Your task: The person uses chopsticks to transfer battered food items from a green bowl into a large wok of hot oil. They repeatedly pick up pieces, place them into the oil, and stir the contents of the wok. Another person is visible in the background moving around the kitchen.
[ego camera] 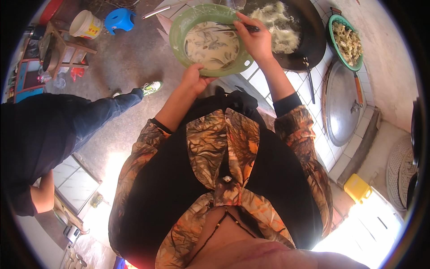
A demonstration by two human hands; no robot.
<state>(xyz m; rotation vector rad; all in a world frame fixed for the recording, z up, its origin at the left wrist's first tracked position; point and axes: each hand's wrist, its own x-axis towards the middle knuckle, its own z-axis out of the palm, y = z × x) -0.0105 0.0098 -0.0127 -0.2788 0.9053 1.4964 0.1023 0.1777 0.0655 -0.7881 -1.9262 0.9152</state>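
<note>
My left hand [196, 79] grips the near rim of a green plastic basin [179, 25], its thumb over the edge. Pale batter with greyish pieces [211, 47] lies in the basin. In my right hand [253, 38] is a pair of dark chopsticks [250, 28], their tips over the batter; the fingers also touch the basin's right rim. Just right of the basin sits a large black wok [310, 30], where battered pieces [284, 33] fry in bubbling oil.
A green colander [357, 64] of fried pieces stands right of the wok. Near it are another pair of chopsticks [310, 84] and a large metal lid [341, 104] on white tiles. At left stand a person in dark clothes [43, 131], a blue stool [120, 19] and a white bucket [82, 25].
</note>
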